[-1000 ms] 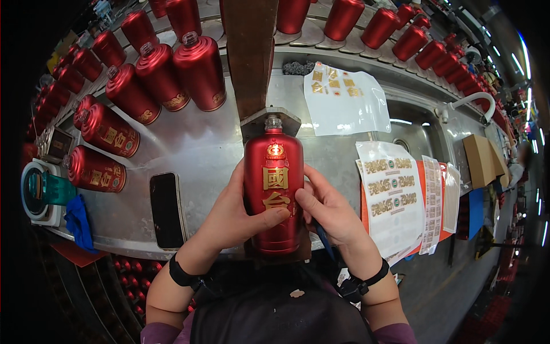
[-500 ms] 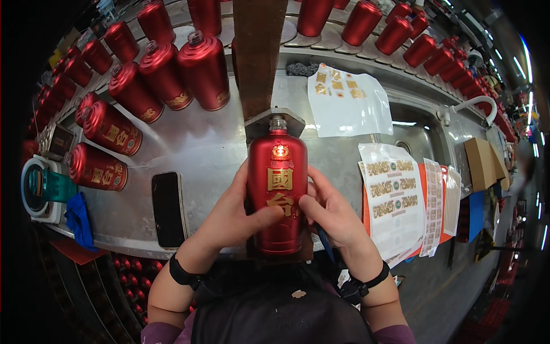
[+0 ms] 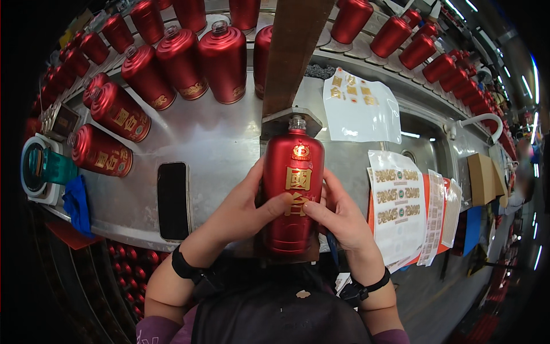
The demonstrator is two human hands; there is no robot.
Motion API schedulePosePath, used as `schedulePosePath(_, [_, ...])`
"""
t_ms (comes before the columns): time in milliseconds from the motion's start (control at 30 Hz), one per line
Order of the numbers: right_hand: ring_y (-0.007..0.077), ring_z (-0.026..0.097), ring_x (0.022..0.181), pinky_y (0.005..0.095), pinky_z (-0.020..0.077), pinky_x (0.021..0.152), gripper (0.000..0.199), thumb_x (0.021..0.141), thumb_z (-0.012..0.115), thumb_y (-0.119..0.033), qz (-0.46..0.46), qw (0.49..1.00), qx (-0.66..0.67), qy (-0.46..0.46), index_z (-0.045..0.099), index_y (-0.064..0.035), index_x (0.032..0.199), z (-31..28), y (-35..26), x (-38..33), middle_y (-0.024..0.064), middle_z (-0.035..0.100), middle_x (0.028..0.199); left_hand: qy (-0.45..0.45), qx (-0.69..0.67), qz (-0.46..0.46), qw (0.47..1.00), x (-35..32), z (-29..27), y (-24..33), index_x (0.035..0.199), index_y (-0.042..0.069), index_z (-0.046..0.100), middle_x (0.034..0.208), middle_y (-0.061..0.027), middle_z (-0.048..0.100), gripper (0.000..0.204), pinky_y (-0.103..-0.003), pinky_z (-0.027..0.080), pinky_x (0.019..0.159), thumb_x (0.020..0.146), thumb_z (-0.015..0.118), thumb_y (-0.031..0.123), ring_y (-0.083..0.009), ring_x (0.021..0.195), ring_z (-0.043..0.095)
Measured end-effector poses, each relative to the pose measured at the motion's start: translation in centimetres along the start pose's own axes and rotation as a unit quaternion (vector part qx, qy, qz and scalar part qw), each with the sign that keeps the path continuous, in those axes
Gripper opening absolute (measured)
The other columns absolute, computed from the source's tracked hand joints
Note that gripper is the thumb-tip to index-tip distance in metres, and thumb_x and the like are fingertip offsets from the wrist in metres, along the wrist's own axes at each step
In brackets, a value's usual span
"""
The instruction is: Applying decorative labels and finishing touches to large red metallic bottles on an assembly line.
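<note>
A glossy red bottle [image 3: 281,229] with a clear threaded glass neck and raised gold lettering lies in front of me, neck pointing away. My left hand [image 3: 243,206] wraps its left side, thumb laid across the front at the lower gold character. From the other side my right hand [image 3: 342,221] grips the bottle, its thumb pressing on that same character. The fingers beneath the bottle are mostly hidden. A narrow blue strip [image 3: 331,243] shows below my right hand; I cannot tell whether it is held.
Several red bottles [image 3: 224,66] stand at the back left, with more along the conveyor [image 3: 395,69]. A phone [image 3: 173,200] lies left. Gold sticker sheets [image 3: 398,215], another sheet [image 3: 366,120] and a sink [image 3: 427,143] are right. A brown post [image 3: 292,57] rises ahead.
My right thumb has moved from the bottle's edge onto the lower gold character. My left hand keeps its hold. The whole view has shifted, so the surroundings sit slightly farther right.
</note>
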State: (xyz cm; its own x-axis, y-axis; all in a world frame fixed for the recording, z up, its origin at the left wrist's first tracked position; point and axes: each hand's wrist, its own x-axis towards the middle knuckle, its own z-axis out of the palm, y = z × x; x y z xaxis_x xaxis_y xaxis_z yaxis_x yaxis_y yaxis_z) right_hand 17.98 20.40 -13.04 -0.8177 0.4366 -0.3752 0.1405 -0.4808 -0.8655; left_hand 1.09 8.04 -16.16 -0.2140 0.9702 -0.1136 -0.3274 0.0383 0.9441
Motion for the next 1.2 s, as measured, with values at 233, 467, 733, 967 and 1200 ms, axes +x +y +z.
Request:
schedulePosePath(233, [0.0142,0.059,0.117,0.0290,0.0481,0.099,0.080,0.093,0.068,-0.001,-0.016,1.000,-0.004,-0.005,0.022,-0.0039,0.158,-0.4,0.4,-0.1,0.0122,0.057,0.134,0.009,0.039,0.018,0.999,0.1,0.2,0.1,0.156,0.002,0.025,0.144,-0.0130,0.049,0.080,-0.038,0.037,0.113,0.095,0.072,0.026,-0.0203,0.133,0.048])
schedulePosePath(467, [0.0022,0.054,0.082,0.0191,0.0462,0.071,0.076,0.095,0.070,-0.013,0.015,0.996,-0.085,0.013,0.027,-0.0076,0.158,-3.0,-1.1,0.1,0.0076,0.060,0.130,0.063,-0.003,-0.014,0.998,1.0,-0.5,0.5,0.156,-0.006,0.019,0.144,-0.0195,0.049,0.087,-0.037,0.043,0.109,0.096,0.071,0.029,-0.0232,0.131,0.051])
schedulePosePath(733, [0.0037,0.053,0.072,0.0180,0.0452,0.057,0.065,0.100,0.062,-0.017,-0.027,0.986,-0.163,0.028,0.032,-0.0064,0.157,-3.0,-2.8,1.8,0.0113,0.058,0.135,0.059,0.010,-0.028,0.998,2.2,-0.7,1.6,0.156,-0.007,0.020,0.140,-0.0190,0.053,0.081,-0.035,0.044,0.108,0.099,0.067,0.026,-0.0209,0.129,0.052])
schedulePosePath(967, [0.0029,0.051,0.069,0.0222,0.0482,0.074,0.088,0.086,0.082,-0.024,-0.024,0.981,-0.190,0.008,0.032,0.0015,0.155,-2.2,-3.0,2.6,0.0134,0.059,0.124,0.066,-0.051,-0.029,0.996,2.2,-1.2,1.2,0.157,-0.003,0.021,0.140,-0.0153,0.053,0.072,-0.033,0.044,0.107,0.103,0.061,0.024,-0.0171,0.128,0.052])
schedulePosePath(1200, [0.0034,0.053,0.069,0.0218,0.0478,0.071,0.090,0.084,0.083,-0.025,-0.056,0.979,-0.197,0.016,0.033,0.0014,0.154,-2.4,-1.9,3.0,0.0127,0.059,0.120,0.044,0.008,-0.028,0.999,2.0,-0.7,1.8,0.156,-0.003,0.022,0.140,-0.0160,0.053,0.078,-0.035,0.046,0.106,0.099,0.067,0.027,-0.0196,0.127,0.053])
